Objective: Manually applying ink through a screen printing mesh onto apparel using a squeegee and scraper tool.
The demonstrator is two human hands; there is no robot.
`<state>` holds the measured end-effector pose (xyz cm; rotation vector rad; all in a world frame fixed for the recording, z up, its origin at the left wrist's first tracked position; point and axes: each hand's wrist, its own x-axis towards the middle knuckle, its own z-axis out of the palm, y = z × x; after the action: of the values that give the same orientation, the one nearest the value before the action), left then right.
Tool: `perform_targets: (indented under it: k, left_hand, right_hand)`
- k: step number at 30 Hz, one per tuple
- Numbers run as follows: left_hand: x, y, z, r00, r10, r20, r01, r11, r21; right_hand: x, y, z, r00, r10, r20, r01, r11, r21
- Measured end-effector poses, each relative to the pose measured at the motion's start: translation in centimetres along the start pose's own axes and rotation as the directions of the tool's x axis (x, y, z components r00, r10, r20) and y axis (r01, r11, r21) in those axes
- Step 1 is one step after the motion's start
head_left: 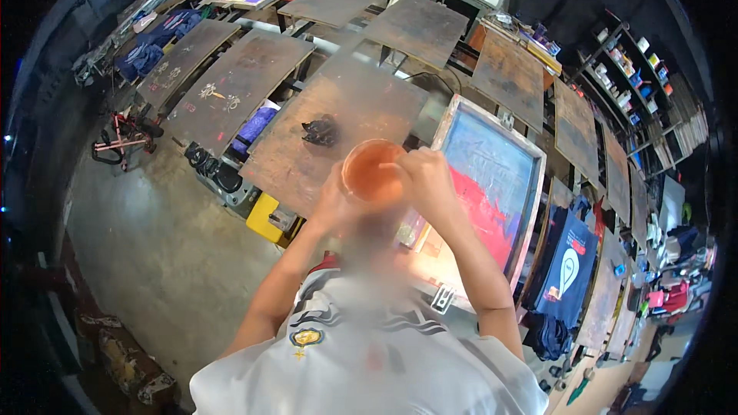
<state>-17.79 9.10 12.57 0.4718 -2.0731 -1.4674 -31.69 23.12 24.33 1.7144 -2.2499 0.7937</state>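
An orange round tub (pixel 374 172) is held up before my chest, its mouth facing up and its inside orange. My left hand (pixel 332 198) is wrapped round the tub's left side. At the right rim, the fingers of my right hand (pixel 425 178) are closed, and a thin pale piece reaches from them over the opening. What that piece is, I cannot make out. Just beyond the tub, a crumpled black lump (pixel 320 131) rests on a stained brown board (pixel 288 157).
A framed printing screen (pixel 492 150) with blue mesh and red ink lies to the right. More flat boards (pixel 415 27) stand in rows beyond. A yellow box (pixel 267 217) sits at the left, dark printed garments (pixel 569 261) at the right, and shelves of bottles (pixel 630 69) far right.
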Motion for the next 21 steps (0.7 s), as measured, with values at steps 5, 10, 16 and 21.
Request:
perform_targets:
  k: [5,10,16,21]
  left_hand:
    - [0.7,1.1,-1.4,0.992,-0.044,0.118,0.050,0.997,-0.054]
    - [0.5,-0.2,-1.4,0.994,0.016,0.106,-0.022,0.999,0.049]
    - [0.2,-1.6,-2.4,0.993,-0.044,0.113,0.042,0.999,0.025]
    - [0.3,-5.5,-2.9,0.996,0.011,0.086,-0.013,1.000,0.020]
  right_hand:
    - [0.2,-0.1,-1.1,1.000,-0.004,-0.024,0.008,0.986,0.164]
    - [-0.4,1.5,2.1,0.987,-0.112,0.118,0.121,0.990,-0.067]
    - [-0.3,-1.2,-0.3,0.995,-0.100,0.014,0.099,0.993,0.063]
    - [-0.6,-1.2,3.6,0.988,-0.092,0.126,0.096,0.995,-0.026]
